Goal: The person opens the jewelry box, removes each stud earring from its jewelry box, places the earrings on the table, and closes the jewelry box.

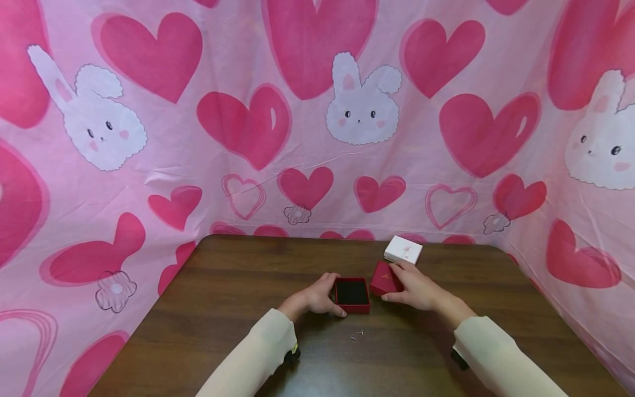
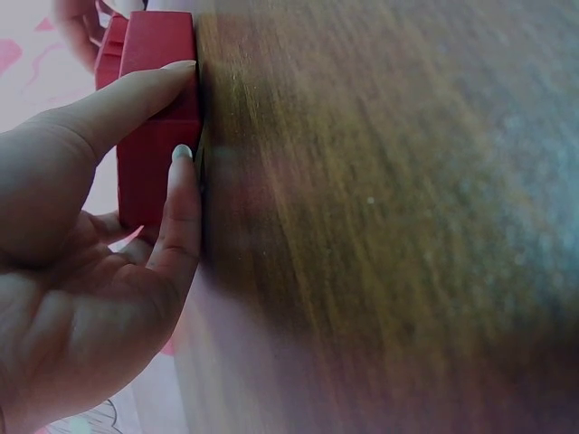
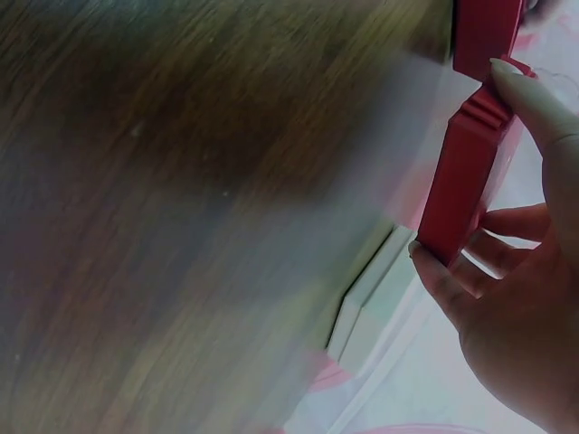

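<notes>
A small open red jewelry box (image 1: pixel 359 310) with a black foam pad (image 1: pixel 352 292) inside sits on the brown table. My left hand (image 1: pixel 317 295) grips it from the left, with the thumb (image 2: pixel 149 95) along the near side. To its right, my right hand (image 1: pixel 415 286) holds the red box lid (image 1: pixel 386 278) between thumb and fingers. The lid is tilted and looks raised off the table in the right wrist view. In front of the box lie two tiny shiny metal pieces (image 1: pixel 360 332), too small to identify.
Just behind the lid, a white box (image 1: pixel 404 251) with a pink print rests near the table's back edge. Pink fabric (image 1: pixel 317 154) with hearts and rabbits hangs around the back and sides of the wooden table (image 1: pixel 238 275).
</notes>
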Demonstrator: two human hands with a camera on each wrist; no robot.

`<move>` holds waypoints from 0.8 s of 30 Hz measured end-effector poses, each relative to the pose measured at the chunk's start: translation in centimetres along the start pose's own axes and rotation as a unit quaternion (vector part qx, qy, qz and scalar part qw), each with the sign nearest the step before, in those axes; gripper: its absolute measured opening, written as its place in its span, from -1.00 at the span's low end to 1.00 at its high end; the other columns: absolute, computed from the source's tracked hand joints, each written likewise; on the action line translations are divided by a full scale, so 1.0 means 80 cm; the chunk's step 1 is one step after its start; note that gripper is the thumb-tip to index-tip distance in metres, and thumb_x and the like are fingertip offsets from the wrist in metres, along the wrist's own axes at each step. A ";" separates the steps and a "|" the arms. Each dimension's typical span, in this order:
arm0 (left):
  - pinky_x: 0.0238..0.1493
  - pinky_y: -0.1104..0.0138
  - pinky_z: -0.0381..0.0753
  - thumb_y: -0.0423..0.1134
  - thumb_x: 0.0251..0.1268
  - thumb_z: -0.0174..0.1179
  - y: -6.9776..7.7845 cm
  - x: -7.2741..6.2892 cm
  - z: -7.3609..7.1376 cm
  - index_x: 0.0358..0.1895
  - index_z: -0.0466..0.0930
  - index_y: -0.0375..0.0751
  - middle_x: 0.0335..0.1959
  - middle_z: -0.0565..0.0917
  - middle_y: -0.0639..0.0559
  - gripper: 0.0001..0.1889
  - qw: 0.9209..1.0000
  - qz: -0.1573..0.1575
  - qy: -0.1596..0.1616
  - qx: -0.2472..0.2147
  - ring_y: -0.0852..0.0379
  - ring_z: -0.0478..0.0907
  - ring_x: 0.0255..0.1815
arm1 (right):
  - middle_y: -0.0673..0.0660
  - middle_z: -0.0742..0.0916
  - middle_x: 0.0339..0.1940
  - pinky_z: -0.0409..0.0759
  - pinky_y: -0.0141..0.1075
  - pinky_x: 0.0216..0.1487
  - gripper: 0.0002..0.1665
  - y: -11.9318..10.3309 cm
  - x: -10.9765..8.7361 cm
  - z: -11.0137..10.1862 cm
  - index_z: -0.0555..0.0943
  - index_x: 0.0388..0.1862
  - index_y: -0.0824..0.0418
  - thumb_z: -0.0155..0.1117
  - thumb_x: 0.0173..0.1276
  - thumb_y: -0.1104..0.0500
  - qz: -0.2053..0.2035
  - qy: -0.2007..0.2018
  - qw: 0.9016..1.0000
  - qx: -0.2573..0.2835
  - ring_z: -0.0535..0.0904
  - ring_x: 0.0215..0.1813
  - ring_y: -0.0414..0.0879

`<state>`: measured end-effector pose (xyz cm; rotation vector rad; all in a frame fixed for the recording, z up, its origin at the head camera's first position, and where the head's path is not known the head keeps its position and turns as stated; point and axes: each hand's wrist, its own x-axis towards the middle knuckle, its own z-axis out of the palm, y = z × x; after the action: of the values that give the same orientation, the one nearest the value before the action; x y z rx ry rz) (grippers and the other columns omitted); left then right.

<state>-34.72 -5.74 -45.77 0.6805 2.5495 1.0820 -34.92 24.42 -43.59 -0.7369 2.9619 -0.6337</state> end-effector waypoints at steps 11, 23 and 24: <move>0.33 -0.01 0.40 -0.28 0.01 0.60 0.001 0.001 0.000 0.35 0.30 -0.29 0.17 0.40 -0.13 -0.16 1.000 0.001 0.002 0.003 -0.02 0.41 0.12 | 0.36 0.43 0.39 0.53 0.16 0.21 0.15 -0.010 0.002 0.003 0.31 0.49 0.44 0.53 0.17 -0.24 -0.014 0.003 1.000 0.004 0.40 0.28 0.22; 0.33 0.01 0.40 -0.25 0.02 0.60 0.002 0.002 0.001 0.39 0.28 -0.30 0.19 0.41 -0.14 -0.13 1.000 -0.004 0.005 0.011 -0.02 0.41 0.15 | 0.27 0.51 0.28 0.57 0.02 0.12 0.14 -0.013 0.007 0.002 0.32 0.48 0.46 0.55 0.16 -0.21 -0.021 -0.012 1.000 0.009 0.44 0.17 0.09; 0.33 0.01 0.40 -0.24 0.01 0.60 0.002 0.002 0.001 0.39 0.28 -0.30 0.19 0.41 -0.14 -0.12 1.000 -0.004 0.005 0.011 -0.02 0.41 0.15 | 0.28 0.51 0.28 0.57 0.03 0.13 0.14 -0.013 0.007 0.002 0.33 0.48 0.46 0.55 0.15 -0.20 -0.022 -0.013 1.000 0.008 0.44 0.17 0.10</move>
<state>-34.81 -5.53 -45.71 0.6715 2.5752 1.0582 -34.94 23.27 -43.27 -0.8036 2.9215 -0.6463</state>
